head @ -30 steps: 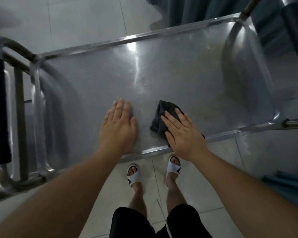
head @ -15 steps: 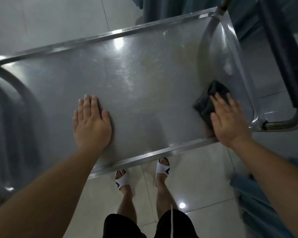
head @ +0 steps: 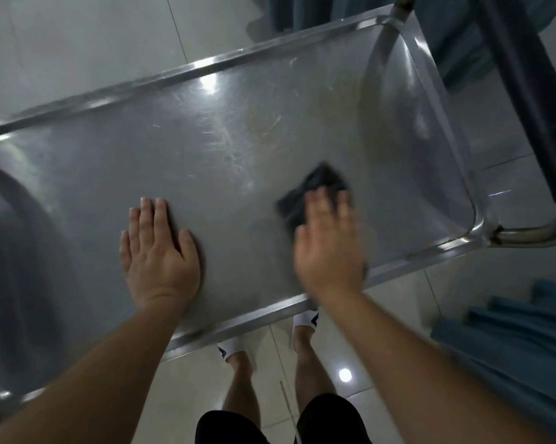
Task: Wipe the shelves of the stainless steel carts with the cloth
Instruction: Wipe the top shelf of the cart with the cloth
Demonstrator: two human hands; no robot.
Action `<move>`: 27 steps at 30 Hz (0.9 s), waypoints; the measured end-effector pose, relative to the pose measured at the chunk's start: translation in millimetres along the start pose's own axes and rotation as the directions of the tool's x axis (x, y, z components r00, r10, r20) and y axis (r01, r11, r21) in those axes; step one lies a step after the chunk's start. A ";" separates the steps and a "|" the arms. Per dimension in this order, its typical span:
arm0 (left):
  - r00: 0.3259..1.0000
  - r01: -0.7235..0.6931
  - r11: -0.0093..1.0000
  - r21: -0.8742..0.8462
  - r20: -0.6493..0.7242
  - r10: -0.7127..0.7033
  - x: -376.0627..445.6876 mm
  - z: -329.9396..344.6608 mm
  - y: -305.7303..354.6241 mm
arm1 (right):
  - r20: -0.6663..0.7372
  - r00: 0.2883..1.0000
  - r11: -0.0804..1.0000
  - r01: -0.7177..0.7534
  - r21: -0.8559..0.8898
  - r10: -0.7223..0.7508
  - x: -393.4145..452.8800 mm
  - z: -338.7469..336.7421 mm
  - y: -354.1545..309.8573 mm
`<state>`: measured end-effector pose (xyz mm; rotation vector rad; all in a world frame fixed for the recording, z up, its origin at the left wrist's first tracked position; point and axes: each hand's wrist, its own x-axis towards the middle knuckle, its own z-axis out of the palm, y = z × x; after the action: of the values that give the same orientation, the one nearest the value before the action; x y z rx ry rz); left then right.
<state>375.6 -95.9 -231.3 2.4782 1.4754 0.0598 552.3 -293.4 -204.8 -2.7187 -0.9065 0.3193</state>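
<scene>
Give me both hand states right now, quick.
Left hand: open, flat on the stainless steel cart shelf.
Right hand: open, straight fingers pressing the dark crumpled cloth on it; motion-blurred.

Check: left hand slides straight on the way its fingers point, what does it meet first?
Bare steel as far as visible: the left hand lies flat on the shelf, and the far rim likely comes first.

Pale glossy floor tiles (head: 87, 43) with thin grout lines reflect a round ceiling light (head: 344, 375) near the bottom edge; teal fabric (head: 520, 341) lies folded at right, more teal cloth (head: 302, 11) hangs at top.
</scene>
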 end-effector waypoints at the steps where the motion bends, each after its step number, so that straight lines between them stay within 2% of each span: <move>1: 1.000 0.001 1.000 0.003 0.008 -0.001 0.4 -0.9 0.6 | 0.034 0.991 0.992 0.130 0.000 -0.130 -7.5 13.0 -28.3; 4: 1.000 0.009 1.000 -0.003 0.027 -0.009 0.3 -3.4 1.1 | 0.184 0.860 0.873 0.488 -0.023 -0.476 -11.8 35.7 -83.9; 6: 1.000 0.017 1.000 -0.011 0.027 -0.017 0.6 -4.9 0.8 | 0.231 0.775 0.790 0.612 -0.041 -0.588 5.2 35.5 -84.5; 8: 1.000 0.004 1.000 -0.009 0.026 -0.003 -0.4 -5.3 1.4 | 0.244 0.735 0.751 0.660 -0.040 -0.633 28.5 26.7 -61.4; 10: 1.000 -0.011 1.000 -0.002 0.028 0.011 -1.7 -5.6 1.2 | 0.217 0.767 0.783 0.621 -0.013 -0.605 58.7 10.3 -24.7; 12: 0.999 -0.014 1.000 -0.003 0.030 0.015 -1.4 -4.9 0.9 | 0.171 0.856 0.866 0.500 -0.033 -0.488 93.3 -11.4 22.3; 15: 1.000 -0.015 1.000 -0.006 0.022 0.015 0.4 -2.3 0.4 | 0.015 0.991 0.985 0.131 -0.116 -0.130 136.8 -49.4 97.4; 16: 1.000 -0.014 1.000 -0.005 0.021 0.014 0.6 -1.3 0.2 | -0.041 0.999 0.994 -0.013 -0.112 0.008 145.5 -59.7 116.1; 18: 1.000 -0.011 1.000 -0.001 0.016 0.011 -0.3 -0.2 -0.5 | -0.116 0.964 0.964 -0.251 -0.086 0.240 154.3 -68.1 130.1; 21: 1.000 -0.016 1.000 0.007 0.020 0.015 0.1 0.7 -1.7 | -0.174 0.875 0.887 -0.461 -0.016 0.451 150.8 -51.0 86.7; 22: 1.000 -0.013 1.000 0.013 0.026 0.013 0.4 0.7 -2.4 | -0.175 0.866 0.880 -0.474 0.008 0.468 144.0 -40.7 60.7; 24: 0.999 -0.012 1.000 0.022 0.040 0.011 0.6 0.6 -3.5 | -0.153 0.914 0.926 -0.377 0.015 0.375 119.2 -18.0 1.4; 27: 0.999 -0.014 1.000 0.028 0.046 0.013 1.4 -0.6 -4.2 | -0.049 0.999 1.000 0.008 -0.020 -0.009 81.9 16.3 -84.8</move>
<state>372.6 -92.7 -231.9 2.4946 1.4507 -0.0155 564.7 -175.1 -204.2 -2.7275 -0.9124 0.2420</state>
